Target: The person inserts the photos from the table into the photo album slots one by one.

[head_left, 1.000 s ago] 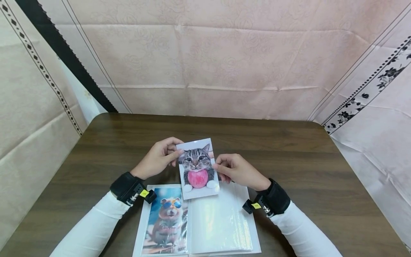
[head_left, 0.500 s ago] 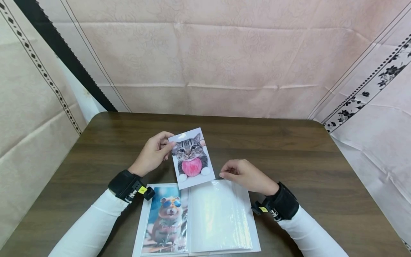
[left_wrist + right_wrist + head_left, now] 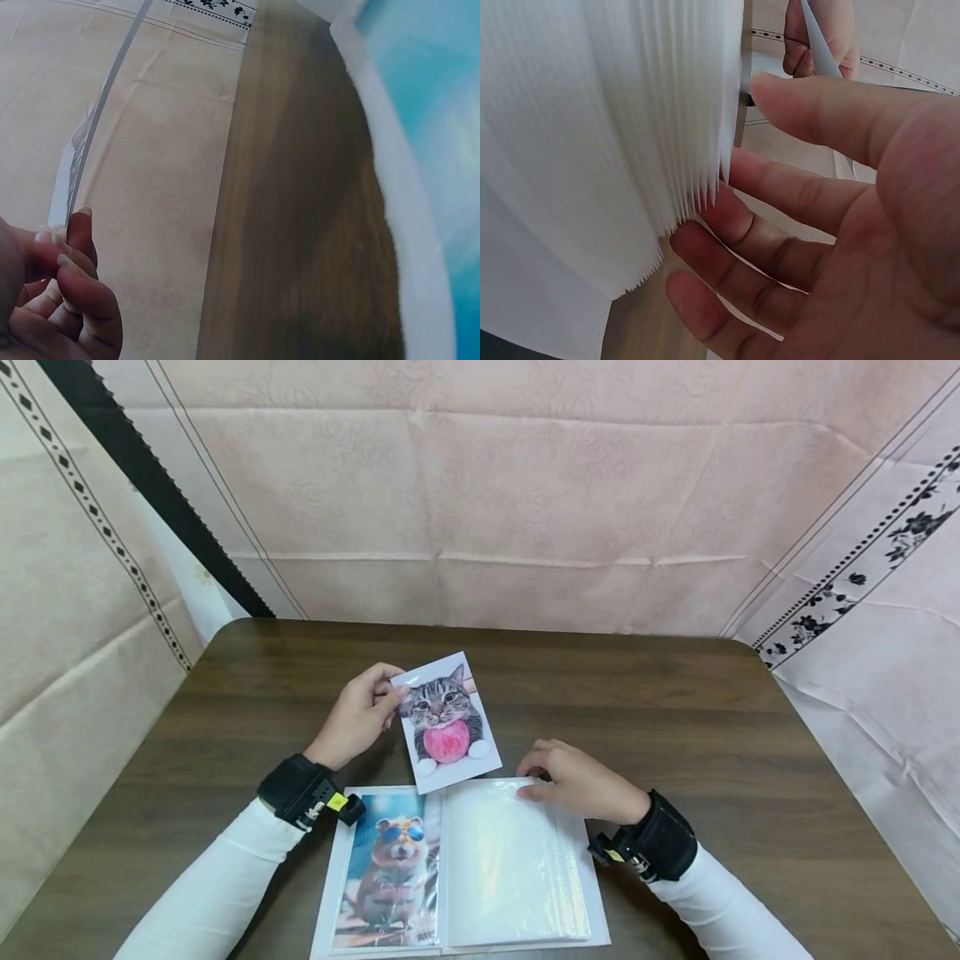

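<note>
My left hand pinches a photo card by its upper left corner. The card shows a tabby cat with a pink ball and hangs tilted over the album's far edge. In the left wrist view it stands nearly edge-on between thumb and fingers. Below it lies an open photo album with a clear right-hand sleeve. My right hand is at the album's far right corner, thumb over the page. In the right wrist view, its fingertips meet the stacked sleeve edges, with the thumb apart from them.
The album's left page holds a picture of a furry animal in sunglasses. A brown wooden table lies under everything, and pale patterned cloth hangs behind its far edge.
My right hand has let go of the cat card and come down to the album's far right corner. My left hand has drawn the card up and to the left.
</note>
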Motion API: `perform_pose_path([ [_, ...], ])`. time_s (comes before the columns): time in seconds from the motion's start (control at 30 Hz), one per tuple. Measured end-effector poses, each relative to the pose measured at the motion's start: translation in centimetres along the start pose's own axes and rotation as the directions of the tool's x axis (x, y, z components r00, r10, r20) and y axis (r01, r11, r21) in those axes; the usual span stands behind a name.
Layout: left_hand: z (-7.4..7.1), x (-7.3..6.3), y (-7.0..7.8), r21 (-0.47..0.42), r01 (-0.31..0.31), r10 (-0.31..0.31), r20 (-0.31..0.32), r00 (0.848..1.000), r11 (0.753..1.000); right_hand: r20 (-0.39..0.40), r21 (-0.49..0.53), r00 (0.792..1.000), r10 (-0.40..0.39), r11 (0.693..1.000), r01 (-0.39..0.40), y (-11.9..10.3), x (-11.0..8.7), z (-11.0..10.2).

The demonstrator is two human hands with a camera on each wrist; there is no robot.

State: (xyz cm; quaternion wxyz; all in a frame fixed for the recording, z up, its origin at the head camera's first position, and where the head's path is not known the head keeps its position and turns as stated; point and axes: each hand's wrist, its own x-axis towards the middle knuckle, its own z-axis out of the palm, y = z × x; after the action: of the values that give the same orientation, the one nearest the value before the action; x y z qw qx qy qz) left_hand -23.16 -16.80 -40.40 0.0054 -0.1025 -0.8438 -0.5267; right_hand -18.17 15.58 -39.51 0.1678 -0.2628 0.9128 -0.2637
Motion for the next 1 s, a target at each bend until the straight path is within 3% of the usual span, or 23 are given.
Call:
perform_pose_path([
  [0.6,0.22,0.11,0.2,0.007,0.008,-0.008,0.034,0.999,1.0,-0.027,0.031,1.0,0.012,0.999,-0.012,-0.6,0.12,0.16],
  [1.0,0.33,-0.03,0.1,0.003,0.018,-0.018,0.05,0.999,1.0,-0.045,0.033,0.998,-0.04,0.999,0.041,-0.85,0.0,0.37],
])
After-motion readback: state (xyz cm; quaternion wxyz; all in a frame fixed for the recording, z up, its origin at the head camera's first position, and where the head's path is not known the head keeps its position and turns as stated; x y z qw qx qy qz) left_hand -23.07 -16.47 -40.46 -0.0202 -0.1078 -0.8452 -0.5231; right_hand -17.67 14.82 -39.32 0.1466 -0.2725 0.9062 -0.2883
